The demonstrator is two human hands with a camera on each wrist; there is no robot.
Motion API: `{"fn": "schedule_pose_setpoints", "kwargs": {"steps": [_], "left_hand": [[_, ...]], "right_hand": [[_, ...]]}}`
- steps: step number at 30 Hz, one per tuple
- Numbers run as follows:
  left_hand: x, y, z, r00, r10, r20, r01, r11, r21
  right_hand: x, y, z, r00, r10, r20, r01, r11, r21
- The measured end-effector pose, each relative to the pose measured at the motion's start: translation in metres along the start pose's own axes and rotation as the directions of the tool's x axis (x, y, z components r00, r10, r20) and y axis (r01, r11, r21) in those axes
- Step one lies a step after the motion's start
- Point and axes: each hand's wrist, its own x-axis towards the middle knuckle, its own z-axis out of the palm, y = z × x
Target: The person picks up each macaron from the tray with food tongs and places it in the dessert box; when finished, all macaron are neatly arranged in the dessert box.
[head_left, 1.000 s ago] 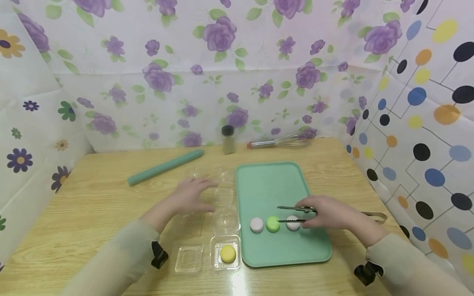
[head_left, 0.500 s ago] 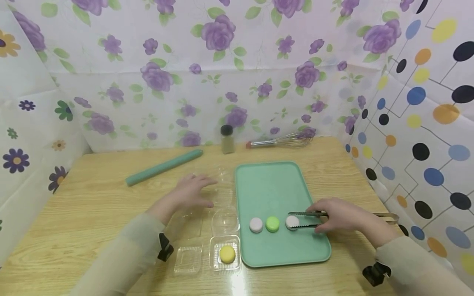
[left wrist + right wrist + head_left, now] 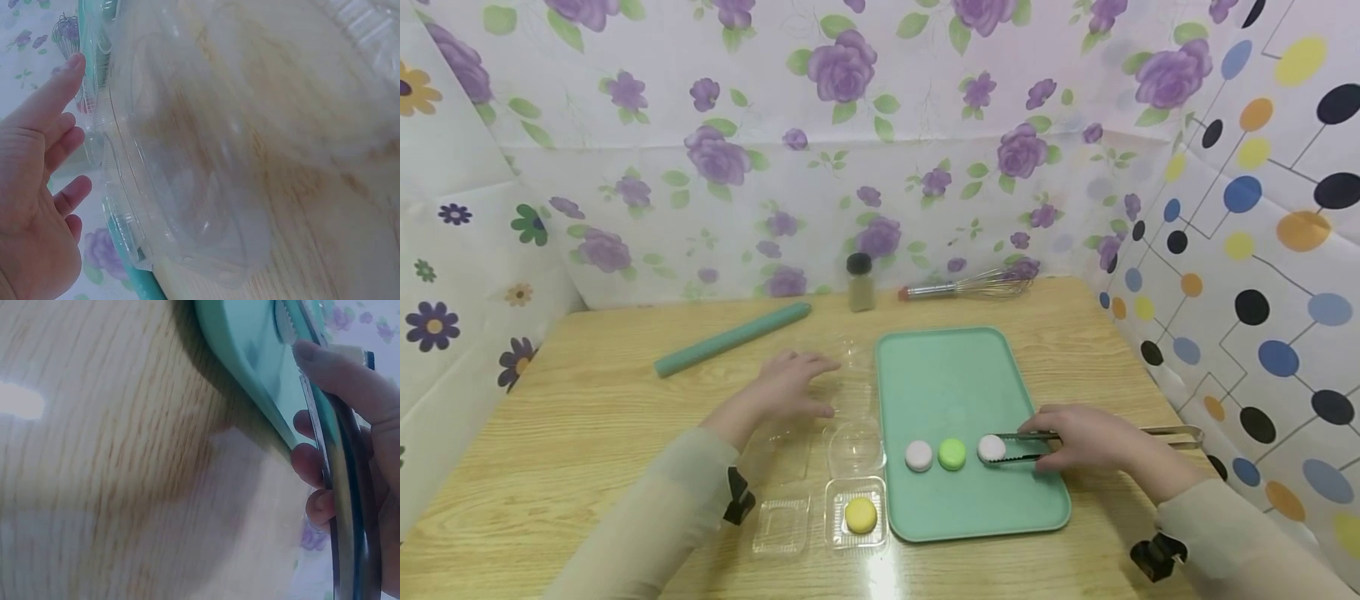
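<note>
My right hand (image 3: 1086, 437) grips metal tongs (image 3: 340, 469), thumb on one arm and fingers on the other. In the head view the tongs' toothed tips lie on both sides of a pale pink macaron (image 3: 991, 448) on the green tray (image 3: 951, 375). Left of it on the tray are a green macaron (image 3: 952, 454) and another pale pink macaron (image 3: 918, 456). My left hand (image 3: 786, 387) hovers with loosely bent fingers, holding nothing, beside clear plastic boxes (image 3: 181, 156) with raised lids. A yellow macaron (image 3: 861, 516) sits in the nearest clear box (image 3: 880, 540).
At the back of the wooden table (image 3: 610, 433) lie a green rolling pin (image 3: 733, 339) and a whisk (image 3: 966, 288). Between them stands a small jar with a black lid (image 3: 861, 283). Another clear box base (image 3: 781, 527) is left of the yellow macaron's box.
My right hand has moved right with the tongs, whose tips now flank the right-hand pink macaron instead of reaching past it toward the green one. My left hand stays nearly still.
</note>
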Motion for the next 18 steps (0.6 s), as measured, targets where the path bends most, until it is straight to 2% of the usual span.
{"fn": "schedule_pose_setpoints", "kwargs": {"steps": [6,11,18], "left_hand": [[0.002,0.000,0.001,1.000,-0.001,0.012,0.001,1.000,-0.005],[0.003,0.000,0.002,1.000,-0.005,0.023,0.005,1.000,-0.015],[0.003,0.002,0.003,1.000,0.005,0.019,-0.005,1.000,0.013]], "right_hand": [[0.006,-0.004,-0.004,0.998,0.009,-0.064,-0.009,1.000,0.005],[0.020,-0.009,-0.013,0.995,0.006,-0.104,-0.004,1.000,0.016],[0.047,-0.020,-0.020,0.990,-0.062,-0.127,0.063,0.998,0.008]]}}
